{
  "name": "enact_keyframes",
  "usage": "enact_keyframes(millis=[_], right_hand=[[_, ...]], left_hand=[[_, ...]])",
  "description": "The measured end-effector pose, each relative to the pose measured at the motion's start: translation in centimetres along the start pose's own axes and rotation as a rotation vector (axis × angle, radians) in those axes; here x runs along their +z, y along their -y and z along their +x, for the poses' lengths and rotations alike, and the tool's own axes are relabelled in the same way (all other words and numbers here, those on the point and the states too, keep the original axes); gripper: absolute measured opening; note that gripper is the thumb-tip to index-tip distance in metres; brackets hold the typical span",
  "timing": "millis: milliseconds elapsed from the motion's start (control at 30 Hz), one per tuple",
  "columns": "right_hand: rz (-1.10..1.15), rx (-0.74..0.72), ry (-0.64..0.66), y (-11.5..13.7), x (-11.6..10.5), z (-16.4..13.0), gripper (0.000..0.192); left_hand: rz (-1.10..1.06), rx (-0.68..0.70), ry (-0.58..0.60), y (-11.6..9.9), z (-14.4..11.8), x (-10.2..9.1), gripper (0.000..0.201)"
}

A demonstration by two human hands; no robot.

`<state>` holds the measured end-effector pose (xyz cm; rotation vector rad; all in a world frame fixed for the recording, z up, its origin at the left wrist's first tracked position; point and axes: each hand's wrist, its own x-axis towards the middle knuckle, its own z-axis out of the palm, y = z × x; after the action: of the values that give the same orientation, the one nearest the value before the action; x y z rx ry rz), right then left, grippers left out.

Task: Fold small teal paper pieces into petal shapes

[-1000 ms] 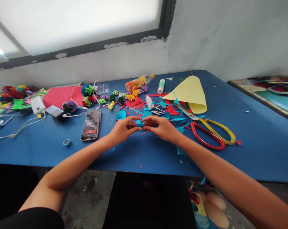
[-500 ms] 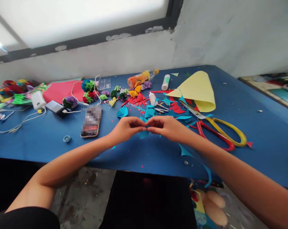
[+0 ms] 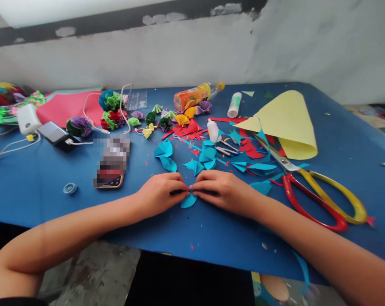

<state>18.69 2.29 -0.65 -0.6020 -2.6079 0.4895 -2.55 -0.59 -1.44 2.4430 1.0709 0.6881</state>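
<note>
Two hands meet at one small blue paper piece [image 3: 189, 201], which sits midway between them, so neither is clearly nearer. The left hand [image 3: 160, 192] comes at it from the left and the right hand [image 3: 226, 190] from the right, fingertips almost touching above it. Each grip is narrow, thumb and fingers pinched on the paper's upper part, the edge farther from the person. From there the piece spreads toward the person, ending in a rounded edge low over the surface [image 3: 176, 236]; whether it touches cannot be told. The visible part is roughly a half-disc, and with its top hidden by the fingers, its long axis is unclear.

Just beyond the fingertips lies a folded blue paper petal [image 3: 195, 166], nearer the right hand. A pair of joined-looking blue petals [image 3: 165, 156] lies beyond the left hand. Large scissors [image 3: 286, 163] lie to the right of the right hand, red and yellow handles toward the person, blades pointing away and leftward.
</note>
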Motion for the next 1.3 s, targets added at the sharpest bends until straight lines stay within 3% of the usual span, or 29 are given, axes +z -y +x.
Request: enact_keyframes(millis=[233,567,800,1033,1200,1300], right_hand=[[-0.198,-0.159,-0.039,-0.3,0.3,-0.1,0.028],[-0.346,-0.249,0.129,-0.2,-0.7,0.2,0.039],[-0.042,-0.086,0.019,-0.5,0.0,-0.1,0.021],[0.232,0.104,0.033,-0.2,-0.4,0.0,0.011],[0.191,0.08,-0.084,0.3,-0.4,-0.2,0.007],[0.162,0.043,-0.114,0.6,-0.6,-0.2,0.009]], left_hand=[[0.158,0.085,-0.032,0.0,-0.1,0.2,0.02],[0.228,0.13,-0.013,0.2,-0.2,0.2,0.025],[0.186,0.058,-0.029,0.1,-0.4,0.2,0.021],[0.092,-0.007,-0.01,-0.3,-0.2,-0.3,0.013],[-0.093,-0.039,-0.093,-0.5,-0.2,-0.6,0.015],[-0.175,0.009,-0.119,-0.5,-0.2,-0.7,0.014]])
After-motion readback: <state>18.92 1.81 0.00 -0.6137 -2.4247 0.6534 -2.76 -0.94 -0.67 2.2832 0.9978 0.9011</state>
